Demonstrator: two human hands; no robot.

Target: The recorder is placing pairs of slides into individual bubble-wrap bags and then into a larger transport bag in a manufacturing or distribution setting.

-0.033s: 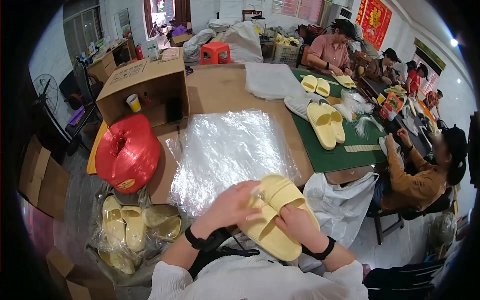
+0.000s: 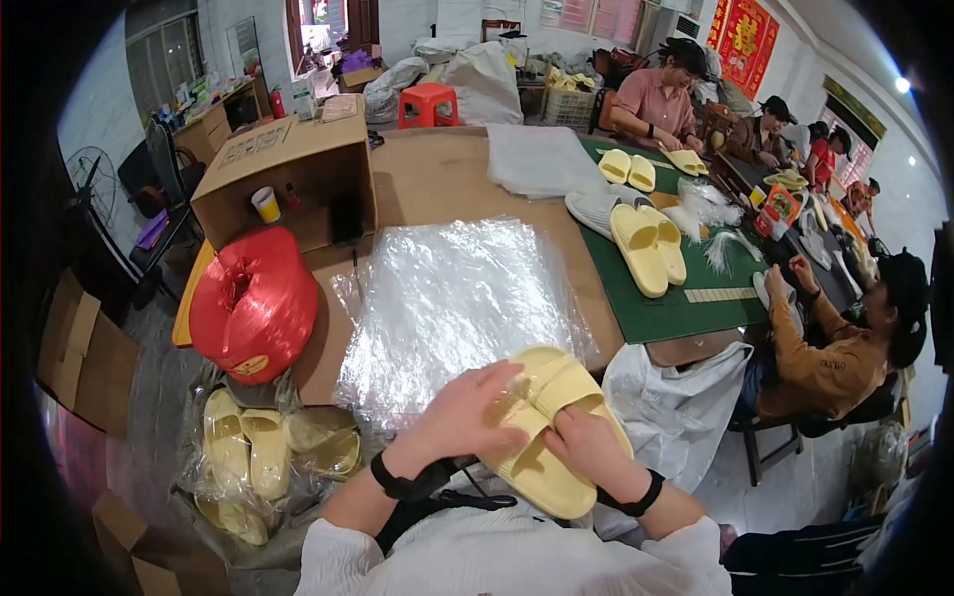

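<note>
A pair of pale yellow slippers (image 2: 566,482) lies side by side, tilted, in front of my body at the table's near edge. My right hand (image 2: 594,449) grips them, its fingers tucked under the strap of the right-hand slipper. Against the left-hand slipper rests my left hand (image 2: 467,412), thumb and fingers spread apart over its side and strap. Just beyond lies a stack of clear plastic bags (image 2: 457,288) on the brown table top (image 2: 427,184). Part of the left-hand slipper is hidden by my fingers.
A red twine roll (image 2: 253,303) and a cardboard box (image 2: 283,179) stand left. Bagged slippers (image 2: 266,452) lie below them. More yellow slippers (image 2: 636,248) rest on the green mat (image 2: 636,318) at right. A co-worker in brown (image 2: 835,348) sits close by on that side.
My left hand has shifted slightly left and its fingers have opened a little over the slipper. My right hand and the slippers have barely moved.
</note>
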